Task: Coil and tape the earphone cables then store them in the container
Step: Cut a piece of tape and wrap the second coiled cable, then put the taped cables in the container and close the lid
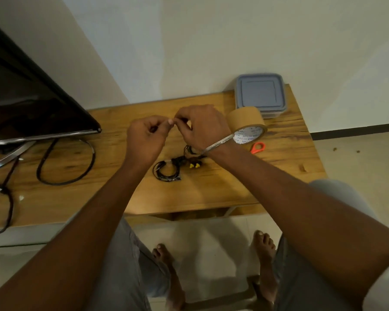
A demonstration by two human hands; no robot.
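Both hands are raised over the middle of the wooden table (pixel 222 189), fingertips meeting. My left hand (pixel 145 138) and my right hand (pixel 200 126) each pinch a thin black earphone cable (pixel 184 119), mostly hidden between the fingers. Below them on the table lies a coiled black earphone cable (pixel 166 171), and beside it a tangle of black cable with yellow earbuds (pixel 194 165). A roll of brown tape (pixel 246 124) stands right of my right hand. The grey lidded container (pixel 259 94) sits shut at the back right corner.
Orange-handled scissors (pixel 257 147) lie right of my right wrist, partly hidden. A black monitor (pixel 27 99) fills the left side, with thick black cables (pixel 65 162) looping across the table's left. The wall runs close behind the table.
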